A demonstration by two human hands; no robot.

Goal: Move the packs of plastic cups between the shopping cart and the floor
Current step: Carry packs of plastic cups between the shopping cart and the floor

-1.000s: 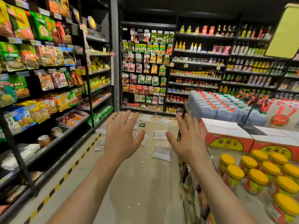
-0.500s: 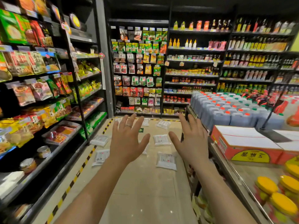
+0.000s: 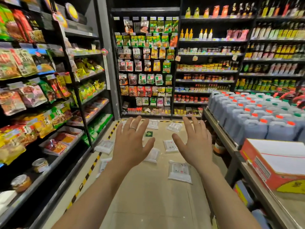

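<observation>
Dark metal shelving (image 3: 82,109) fills the 9 o'clock side, stacked with crinkled glossy snack bags in green, red and yellow. At 12 o'clock a second black shelving wall (image 3: 206,81) carries flat hanging sachets on its left half and slim bottles and small jars on its right. The floor (image 3: 148,195) runs from 6 o'clock toward the back in smooth matte beige tile. It is edged on the left with a strip of yellow-and-black striped tape (image 3: 90,171).

At 3 o'clock a grey metal table (image 3: 221,133) holds rows of boxy, translucent bluish plastic jugs (image 3: 254,128) with red and green caps. At 4 o'clock on the same table sits a rectangular red-orange cardboard box (image 3: 280,162) with a white top.

Both bare forearms reach forward from 6 o'clock. The left hand (image 3: 130,146) and right hand (image 3: 196,149) are held apart in the air with their backs up. Their fingers are straight and spread, and they grasp nothing.

The packs of plastic cups (image 3: 179,171) lie scattered flat on the floor. They are soft, clear, roughly square pouches with white contents. One lies at 6 o'clock of the right hand and another shows between the hands. Two are at 9 o'clock of the left hand by the tape, and more lie near the back shelving.

A thin silvery ring (image 3: 133,128) circles a left-hand finger. A small green arrow sticker (image 3: 148,134) is stuck to the floor.
</observation>
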